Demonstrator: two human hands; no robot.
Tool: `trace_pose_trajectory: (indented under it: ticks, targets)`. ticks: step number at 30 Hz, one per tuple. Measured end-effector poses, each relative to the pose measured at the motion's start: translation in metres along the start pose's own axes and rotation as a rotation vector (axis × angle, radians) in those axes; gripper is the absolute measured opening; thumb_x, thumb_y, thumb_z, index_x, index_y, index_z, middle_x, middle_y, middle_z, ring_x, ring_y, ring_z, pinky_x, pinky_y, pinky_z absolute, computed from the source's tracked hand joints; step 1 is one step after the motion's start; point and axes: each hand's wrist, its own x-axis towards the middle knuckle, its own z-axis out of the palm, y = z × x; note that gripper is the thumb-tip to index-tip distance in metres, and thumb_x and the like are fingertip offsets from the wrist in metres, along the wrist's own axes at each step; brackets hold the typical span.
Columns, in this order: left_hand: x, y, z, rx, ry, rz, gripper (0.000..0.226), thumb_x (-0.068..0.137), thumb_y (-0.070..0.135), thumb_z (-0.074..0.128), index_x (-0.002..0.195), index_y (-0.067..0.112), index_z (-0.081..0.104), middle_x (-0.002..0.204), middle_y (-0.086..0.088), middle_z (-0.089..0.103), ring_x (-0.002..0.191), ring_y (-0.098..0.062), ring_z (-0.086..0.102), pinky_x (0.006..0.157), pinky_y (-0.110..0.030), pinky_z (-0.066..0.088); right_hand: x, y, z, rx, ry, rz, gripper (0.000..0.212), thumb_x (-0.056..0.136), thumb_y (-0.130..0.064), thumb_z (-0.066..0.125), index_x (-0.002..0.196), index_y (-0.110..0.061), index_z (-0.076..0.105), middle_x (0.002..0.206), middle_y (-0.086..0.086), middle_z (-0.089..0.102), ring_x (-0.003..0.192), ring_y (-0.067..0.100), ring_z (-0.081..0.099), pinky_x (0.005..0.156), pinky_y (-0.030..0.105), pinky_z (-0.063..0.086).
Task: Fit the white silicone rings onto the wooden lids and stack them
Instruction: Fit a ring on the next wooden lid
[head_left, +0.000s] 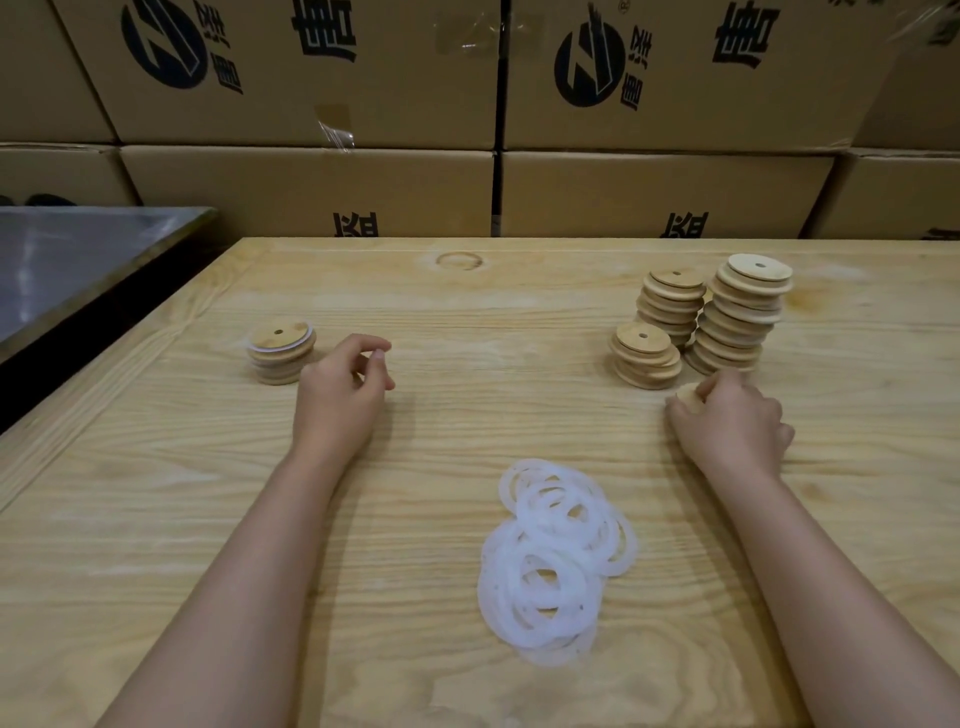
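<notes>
Three stacks of bare lids (737, 312) crowd my right hand (732, 421), whose fingers clasp one wooden lid (688, 397). My left hand (337, 395) curls loosely, empty, beside the ringed stack (280, 356); rings (556, 556) lie between my forearms.

Cardboard boxes (415, 104) show "惠"; round black logo.

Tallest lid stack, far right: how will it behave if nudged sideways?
Probably tips easily: the tallest lid stack is high for its footprint, with lids visibly offset. Lids likely slide apart rather than move as one; nothing visible binds them. It stands close to the shorter stack, so it may knock that too.
</notes>
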Motion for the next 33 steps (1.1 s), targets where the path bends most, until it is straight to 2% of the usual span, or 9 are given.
trace_pose_trajectory:
  ticks: [3, 7, 10, 16, 21, 24, 26, 30, 33]
  targets:
    - [-0.005, 0.013, 0.009, -0.067, -0.078, -0.019, 0.014, 0.093, 0.015, 0.053, 0.092, 0.023, 0.064, 0.062, 0.01, 0.065, 0.05, 0.002, 0.052, 0.053, -0.01, 0.037, -0.004, -0.005, 0.0, 0.061, -0.002, -0.029, 0.036, 0.085, -0.039, 0.063, 0.105, -0.011, 0.054, 0.115, 0.016, 0.061, 0.115, 0.039, 0.045, 0.094, 0.043, 0.036]
    - [-0.019, 0.037, 0.025, -0.396, -0.331, -0.215, 0.016, 0.096, 0.018, 0.051, 0.102, 0.01, 0.064, 0.073, -0.002, 0.069, 0.045, -0.014, 0.057, 0.041, -0.022, 0.044, -0.02, -0.022, -0.001, 0.325, 0.026, -0.127, 0.039, 0.083, -0.04, 0.068, 0.105, -0.009, 0.058, 0.108, 0.015, 0.063, 0.111, 0.035, 0.051, 0.089, 0.039, 0.043]
    - [-0.028, 0.051, 0.031, -0.558, -0.519, -0.296, 0.024, 0.097, 0.024, 0.049, 0.106, 0.005, 0.061, 0.085, -0.012, 0.071, 0.056, -0.022, 0.066, 0.048, -0.026, 0.052, -0.037, -0.037, 0.002, 0.447, 0.002, -0.302, 0.041, 0.081, -0.04, 0.07, 0.107, -0.011, 0.058, 0.098, 0.002, 0.059, 0.105, 0.026, 0.053, 0.085, 0.035, 0.043]
    - [-0.038, 0.065, 0.041, -0.673, -0.701, -0.319, 0.022, 0.091, 0.023, 0.058, 0.101, 0.006, 0.065, 0.078, -0.009, 0.07, 0.069, -0.019, 0.07, 0.06, -0.026, 0.057, -0.07, -0.057, 0.01, 0.538, -0.112, -0.639, 0.052, 0.069, -0.038, 0.079, 0.112, -0.017, 0.058, 0.097, -0.013, 0.053, 0.094, 0.008, 0.045, 0.078, 0.004, 0.029]
    - [-0.038, 0.06, 0.039, -0.694, -0.65, -0.292, 0.012, 0.087, 0.009, 0.064, 0.099, 0.008, 0.065, 0.074, -0.01, 0.072, 0.068, -0.018, 0.07, 0.063, -0.024, 0.056, -0.069, -0.059, 0.013, 0.604, -0.217, -0.662, 0.064, 0.064, -0.033, 0.085, 0.119, -0.019, 0.054, 0.111, -0.01, 0.052, 0.104, 0.006, 0.046, 0.086, 0.01, 0.033]
    - [-0.038, 0.058, 0.041, -0.701, -0.598, -0.28, 0.014, 0.087, 0.004, 0.063, 0.099, 0.01, 0.065, 0.074, -0.007, 0.073, 0.07, -0.018, 0.07, 0.063, -0.026, 0.058, -0.061, -0.057, 0.009, 0.643, -0.209, -0.582, 0.028, 0.069, -0.024, 0.082, 0.084, -0.021, 0.058, 0.09, -0.008, 0.056, 0.084, 0.002, 0.048, 0.071, 0.012, 0.032]
    - [-0.038, 0.057, 0.042, -0.703, -0.574, -0.274, 0.016, 0.087, 0.003, 0.062, 0.1, 0.012, 0.065, 0.074, -0.005, 0.073, 0.07, -0.017, 0.07, 0.062, -0.025, 0.057, -0.055, -0.053, 0.006, 0.641, -0.235, -0.524, 0.025, 0.07, -0.023, 0.081, 0.067, -0.022, 0.057, 0.077, -0.009, 0.052, 0.071, -0.003, 0.045, 0.065, 0.012, 0.032]
    - [-0.038, 0.057, 0.041, -0.734, -0.551, -0.281, 0.015, 0.088, 0.003, 0.06, 0.098, 0.014, 0.064, 0.072, -0.002, 0.072, 0.067, -0.016, 0.069, 0.062, -0.026, 0.057, -0.05, -0.045, -0.007, 0.702, -0.661, -0.515, 0.029, 0.058, -0.041, 0.082, 0.065, -0.016, 0.069, 0.077, -0.005, 0.061, 0.064, 0.006, 0.049, 0.064, 0.018, 0.041]
    - [-0.038, 0.057, 0.041, -0.738, -0.545, -0.276, 0.015, 0.088, 0.002, 0.059, 0.097, 0.014, 0.063, 0.069, -0.001, 0.071, 0.063, -0.014, 0.068, 0.061, -0.024, 0.057, -0.054, -0.044, -0.009, 0.503, -0.849, -0.637, 0.023, 0.059, -0.036, 0.086, 0.072, -0.023, 0.073, 0.094, 0.001, 0.061, 0.075, 0.004, 0.054, 0.072, 0.018, 0.045]
